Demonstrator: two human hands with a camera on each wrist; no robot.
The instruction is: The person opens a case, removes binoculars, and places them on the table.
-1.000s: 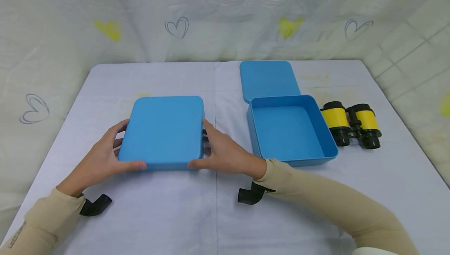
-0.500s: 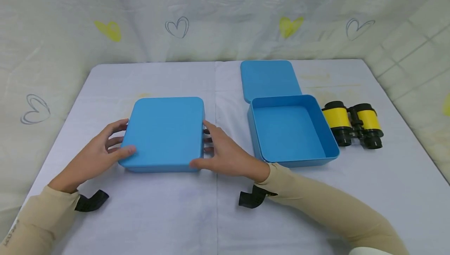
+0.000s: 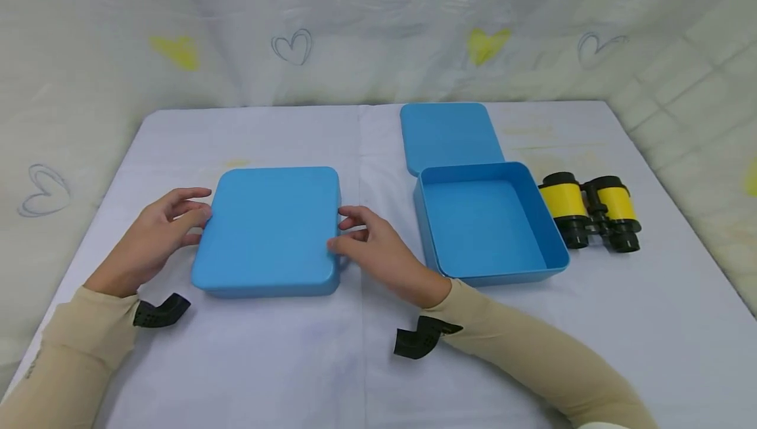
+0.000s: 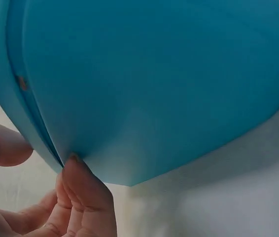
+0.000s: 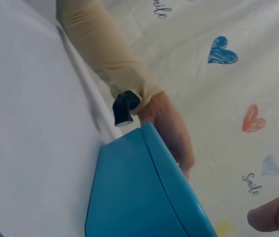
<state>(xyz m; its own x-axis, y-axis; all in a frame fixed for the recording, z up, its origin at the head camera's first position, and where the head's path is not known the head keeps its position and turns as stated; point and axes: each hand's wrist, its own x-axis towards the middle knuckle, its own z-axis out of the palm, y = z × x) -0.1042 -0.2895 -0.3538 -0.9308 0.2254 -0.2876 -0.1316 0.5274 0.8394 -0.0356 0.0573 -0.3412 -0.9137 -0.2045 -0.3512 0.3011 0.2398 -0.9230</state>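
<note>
A closed blue box [image 3: 269,245] lies flat on the white-covered table, its lid [image 3: 272,212] on top and a seam showing around its side. At the left side, my left hand [image 3: 155,232] pinches the lid's rim; in the left wrist view one fingertip [image 4: 85,190] is at the seam. My right hand [image 3: 384,255] has bent fingers at the right side, with the thumb over the lid's edge. In the right wrist view the box wall [image 5: 129,192] hides most of those fingers. What the box holds is hidden.
To the right stands a second blue box [image 3: 491,219], open, with a bare inside. Its lid [image 3: 452,136] lies flat behind it. Toy binoculars [image 3: 591,212] in yellow and black are beside that box. A pale curtain [image 3: 378,35] with hearts hangs behind the table.
Both hands have shifted from the box's front corners back along its sides. The left thumb has left the front edge for the left rim; the right thumb has slid farther back. The box has barely moved.
</note>
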